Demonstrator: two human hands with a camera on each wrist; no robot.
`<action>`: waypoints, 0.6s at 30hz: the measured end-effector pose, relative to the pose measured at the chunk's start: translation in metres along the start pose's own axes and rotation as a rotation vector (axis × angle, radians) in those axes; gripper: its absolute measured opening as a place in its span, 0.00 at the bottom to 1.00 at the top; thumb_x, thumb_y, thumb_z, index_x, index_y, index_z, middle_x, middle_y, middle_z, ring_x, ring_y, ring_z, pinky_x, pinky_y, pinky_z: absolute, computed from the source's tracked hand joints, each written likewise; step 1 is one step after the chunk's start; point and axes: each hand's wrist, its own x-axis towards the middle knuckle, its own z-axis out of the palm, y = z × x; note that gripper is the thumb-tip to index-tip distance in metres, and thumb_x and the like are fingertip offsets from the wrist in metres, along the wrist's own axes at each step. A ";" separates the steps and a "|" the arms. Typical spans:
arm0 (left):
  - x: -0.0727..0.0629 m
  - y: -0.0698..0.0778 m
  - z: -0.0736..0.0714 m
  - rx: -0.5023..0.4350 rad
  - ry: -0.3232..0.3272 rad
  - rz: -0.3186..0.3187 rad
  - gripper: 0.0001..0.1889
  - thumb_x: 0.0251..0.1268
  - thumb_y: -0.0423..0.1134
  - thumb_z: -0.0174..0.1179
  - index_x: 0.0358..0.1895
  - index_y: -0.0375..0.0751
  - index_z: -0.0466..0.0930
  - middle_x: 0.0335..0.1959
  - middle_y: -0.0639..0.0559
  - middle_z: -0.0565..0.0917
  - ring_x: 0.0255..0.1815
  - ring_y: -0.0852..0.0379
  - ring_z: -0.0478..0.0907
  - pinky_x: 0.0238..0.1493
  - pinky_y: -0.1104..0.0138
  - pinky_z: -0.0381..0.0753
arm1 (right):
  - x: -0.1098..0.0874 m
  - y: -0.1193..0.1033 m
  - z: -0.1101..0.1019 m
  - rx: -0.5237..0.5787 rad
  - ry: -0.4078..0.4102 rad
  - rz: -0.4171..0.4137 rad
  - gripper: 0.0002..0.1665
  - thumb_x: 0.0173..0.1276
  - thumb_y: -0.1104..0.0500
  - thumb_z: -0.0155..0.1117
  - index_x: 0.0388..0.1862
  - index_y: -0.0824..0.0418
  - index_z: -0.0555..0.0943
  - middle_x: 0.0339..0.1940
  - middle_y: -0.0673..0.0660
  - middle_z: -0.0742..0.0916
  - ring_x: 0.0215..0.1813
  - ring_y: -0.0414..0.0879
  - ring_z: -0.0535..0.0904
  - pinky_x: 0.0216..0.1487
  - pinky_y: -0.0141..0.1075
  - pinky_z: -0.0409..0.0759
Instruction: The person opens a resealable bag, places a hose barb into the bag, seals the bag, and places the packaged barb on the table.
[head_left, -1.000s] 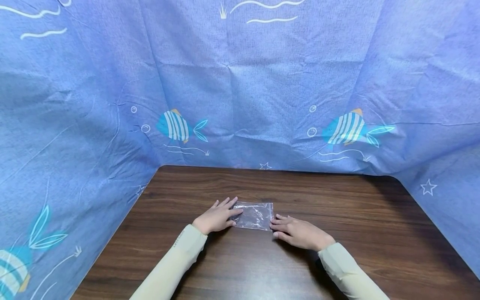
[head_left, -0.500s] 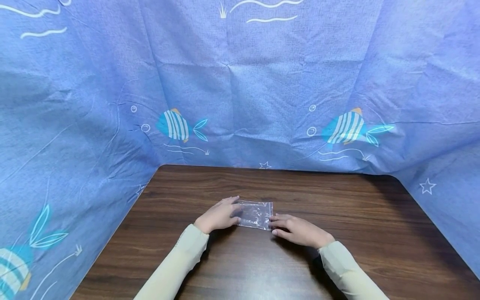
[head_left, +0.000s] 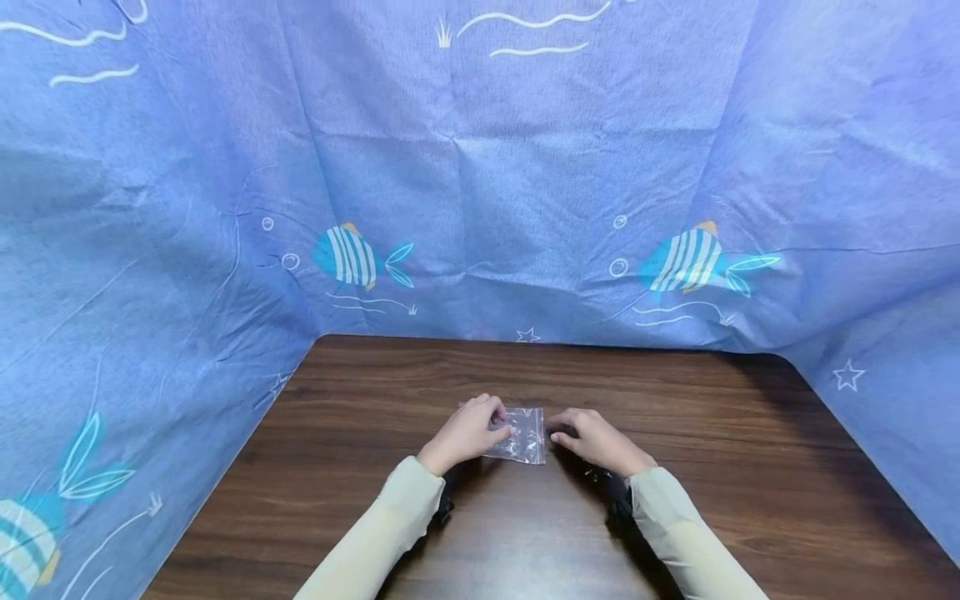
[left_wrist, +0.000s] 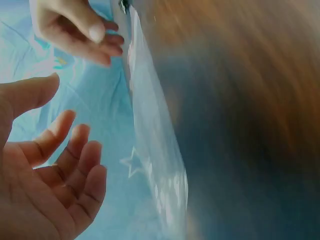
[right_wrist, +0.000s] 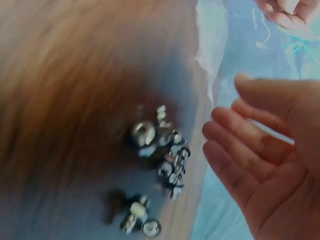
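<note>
A clear plastic zip bag [head_left: 529, 435] lies flat on the dark wooden table, its zip edge toward the right. Above its left part hovers my left hand [head_left: 467, 430], fingers loosely bent and holding nothing; in the left wrist view a gap separates them from the bag. My right hand [head_left: 604, 442] is just off the zip edge, also loosely bent around nothing. Below it lies a heap of small shiny metal pieces [right_wrist: 172, 162], some ring-shaped, blurred in the right wrist view. A smaller cluster of metal pieces [right_wrist: 137, 215] lies beside the heap.
The wooden table [head_left: 390, 375] reaches back to a blue cloth [head_left: 517, 208] printed with fish, which hangs behind it and along both sides. Dark wrist gear [head_left: 442, 507] shows under the left sleeve, with more under the right one.
Both hands have lifted away from the bag and their fingers have bent. My left hand has shifted right over it. Metal pieces now show beneath the right hand.
</note>
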 end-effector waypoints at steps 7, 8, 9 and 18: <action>0.009 0.005 0.018 -0.191 0.021 0.011 0.12 0.61 0.41 0.64 0.39 0.33 0.78 0.33 0.46 0.79 0.37 0.53 0.75 0.39 0.70 0.73 | 0.011 0.005 0.004 0.083 0.043 0.187 0.11 0.64 0.63 0.65 0.42 0.68 0.85 0.37 0.58 0.89 0.39 0.48 0.85 0.42 0.40 0.82; 0.010 0.006 0.020 -0.206 0.021 0.006 0.13 0.61 0.40 0.64 0.39 0.33 0.78 0.33 0.46 0.79 0.37 0.54 0.75 0.39 0.70 0.72 | 0.012 0.005 0.004 0.098 0.042 0.214 0.11 0.64 0.62 0.65 0.42 0.68 0.85 0.37 0.58 0.89 0.40 0.48 0.85 0.42 0.40 0.81; 0.012 0.006 0.023 -0.217 0.017 0.001 0.12 0.61 0.40 0.64 0.39 0.33 0.79 0.33 0.46 0.79 0.36 0.54 0.75 0.39 0.70 0.72 | 0.013 0.005 0.003 0.112 0.040 0.241 0.11 0.64 0.62 0.65 0.42 0.68 0.85 0.37 0.58 0.89 0.40 0.48 0.85 0.43 0.40 0.81; 0.020 0.007 0.036 -0.253 0.006 -0.024 0.11 0.60 0.40 0.65 0.36 0.35 0.80 0.31 0.49 0.80 0.34 0.57 0.75 0.38 0.71 0.72 | 0.020 0.005 0.006 0.229 0.016 0.385 0.09 0.62 0.63 0.65 0.38 0.67 0.86 0.26 0.54 0.86 0.27 0.39 0.77 0.32 0.33 0.76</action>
